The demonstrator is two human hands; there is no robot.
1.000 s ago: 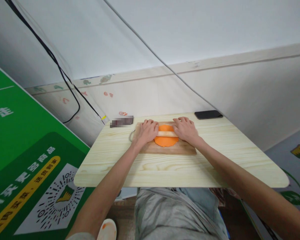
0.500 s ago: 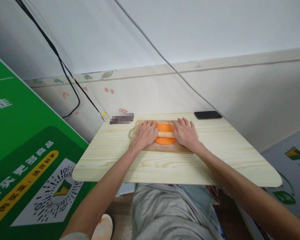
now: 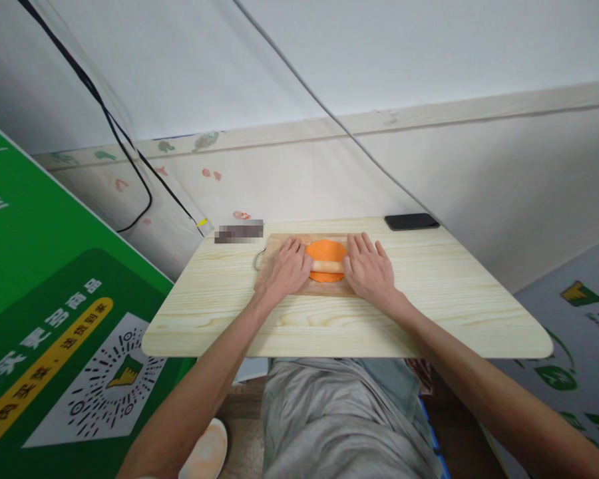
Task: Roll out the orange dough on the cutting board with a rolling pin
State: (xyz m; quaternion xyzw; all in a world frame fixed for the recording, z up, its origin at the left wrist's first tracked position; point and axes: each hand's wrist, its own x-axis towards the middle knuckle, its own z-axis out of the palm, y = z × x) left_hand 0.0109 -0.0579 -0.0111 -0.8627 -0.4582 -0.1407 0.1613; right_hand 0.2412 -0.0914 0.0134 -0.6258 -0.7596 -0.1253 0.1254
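A pale wooden rolling pin point(image 3: 328, 267) lies crosswise on a flat, rounded sheet of orange dough point(image 3: 326, 250). Under the dough is a wooden cutting board point(image 3: 313, 291) with a metal ring handle at its left end. My left hand point(image 3: 290, 266) is closed over the pin's left end, its fingers pointing away from me. Over the right end, my right hand point(image 3: 369, 267) grips the pin under its palm, with the fingers fairly straight. Both ends of the pin are hidden by my hands, and the dough's sides are partly covered.
The board rests on a light wood-grain table point(image 3: 459, 299) against the wall. A black phone point(image 3: 412, 221) lies at the back right, and a blurred-out item point(image 3: 239, 231) at the back left. A green sign point(image 3: 70, 266) stands left; a round white stool point(image 3: 207, 452) is below.
Both hands and the rolling pin have come slightly toward me over the dough, to just nearer than its middle. The whole view has also shifted a little.
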